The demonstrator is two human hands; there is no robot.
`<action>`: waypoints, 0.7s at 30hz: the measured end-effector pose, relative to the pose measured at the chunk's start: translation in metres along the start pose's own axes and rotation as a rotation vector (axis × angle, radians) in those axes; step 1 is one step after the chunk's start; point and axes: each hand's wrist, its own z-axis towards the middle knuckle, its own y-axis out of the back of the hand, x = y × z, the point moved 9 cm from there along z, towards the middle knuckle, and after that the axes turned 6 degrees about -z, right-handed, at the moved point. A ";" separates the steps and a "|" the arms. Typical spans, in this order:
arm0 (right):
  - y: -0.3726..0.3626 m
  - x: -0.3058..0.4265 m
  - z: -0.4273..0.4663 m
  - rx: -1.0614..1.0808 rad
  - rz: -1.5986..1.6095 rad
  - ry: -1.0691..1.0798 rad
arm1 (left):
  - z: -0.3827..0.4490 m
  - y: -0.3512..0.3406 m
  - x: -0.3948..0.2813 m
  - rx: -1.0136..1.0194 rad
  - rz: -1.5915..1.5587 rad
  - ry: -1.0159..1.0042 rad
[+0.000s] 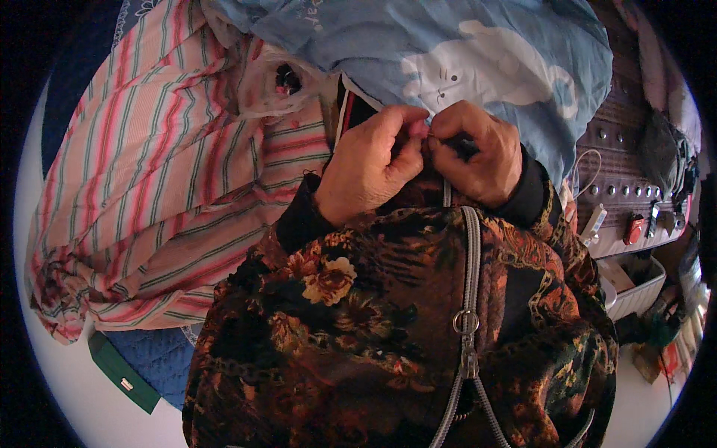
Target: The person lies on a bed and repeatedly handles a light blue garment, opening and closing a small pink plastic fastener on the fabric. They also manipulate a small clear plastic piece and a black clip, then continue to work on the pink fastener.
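Note:
My left hand (375, 159) pinches a small pink piece (419, 128) between thumb and forefinger; its exact kind cannot be told. Close against it, my right hand (476, 151) has its thumb and fingertips pinched at the edge of that piece, on something thin and too small to make out. Both hands are held in front of the zipped, flower-patterned jacket (392, 313). Behind them lie a blue cloth with a white cartoon animal (482, 67) and a dark fabric with a white and red edge (358, 112).
A striped pink sheet (168, 168) spreads at the left, with a clear plastic bag (269, 84) holding small dark items on it. At the right, a studded brown surface (622, 145) bears a red box (634, 229); below it is a pale basket (641, 291). A green box (122, 375) stands lower left.

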 end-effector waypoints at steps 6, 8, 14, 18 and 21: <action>-0.005 -0.019 -0.005 0.045 0.191 -0.143 | 0.000 -0.003 0.002 0.022 -0.108 -0.032; -0.009 -0.027 -0.007 0.074 0.361 -0.224 | 0.004 0.001 -0.002 0.017 -0.129 -0.090; -0.019 -0.032 -0.006 0.076 0.783 -0.323 | 0.004 0.000 0.005 0.172 -0.255 0.082; -0.020 -0.032 -0.004 0.109 0.781 -0.311 | 0.004 0.002 0.006 0.156 -0.293 0.113; -0.018 -0.026 -0.003 0.096 0.822 -0.296 | 0.004 0.003 0.002 0.149 -0.312 0.106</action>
